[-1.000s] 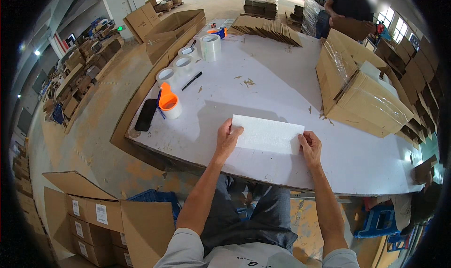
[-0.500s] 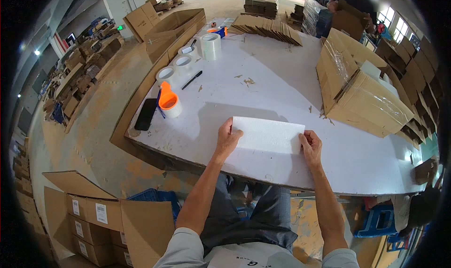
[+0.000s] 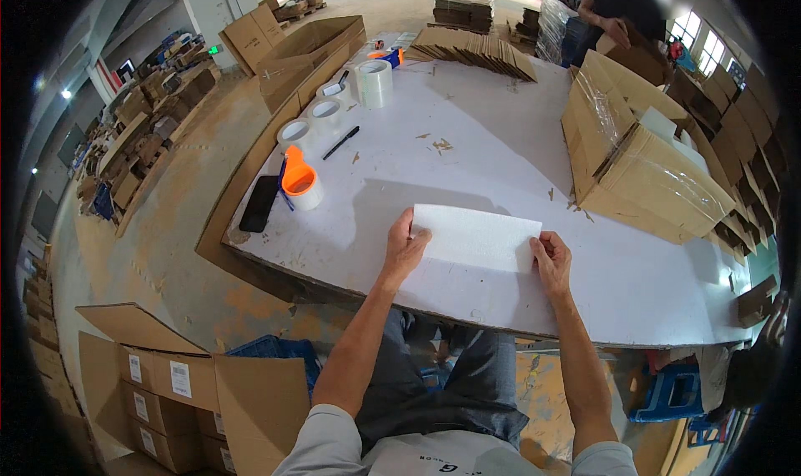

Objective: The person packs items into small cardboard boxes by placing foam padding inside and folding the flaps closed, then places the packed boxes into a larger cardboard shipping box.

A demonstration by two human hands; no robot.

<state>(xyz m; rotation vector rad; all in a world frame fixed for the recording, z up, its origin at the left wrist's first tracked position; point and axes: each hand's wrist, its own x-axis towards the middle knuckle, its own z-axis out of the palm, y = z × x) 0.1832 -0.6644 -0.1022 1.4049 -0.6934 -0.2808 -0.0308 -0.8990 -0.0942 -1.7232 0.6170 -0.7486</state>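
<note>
Between my two hands I hold a flat white rectangular sheet, foam-like in look [image 3: 477, 241], over the front part of the white tabletop [image 3: 492, 163]. My left hand [image 3: 405, 244] pinches its left end, thumb on top. At the right end my right hand [image 3: 552, 261] grips it the same way, thumb and fingers closed on the edge. The fingers behind the sheet are partly hidden. To the left of my hands lie an orange tape dispenser [image 3: 297, 176] and a black phone [image 3: 260, 204].
Clear tape rolls [image 3: 374, 84] and a black pen [image 3: 340, 142] line the left side. An open carton [image 3: 647, 171] with white pieces stands at right; flat cardboard [image 3: 476, 50] lies at the back. Below left is a carton of smaller boxes [image 3: 167, 409]. Co-workers are at right.
My hands and the white sheet stay almost in place. At the upper right, a co-worker's arm and the cardboard in their hands have shifted.
</note>
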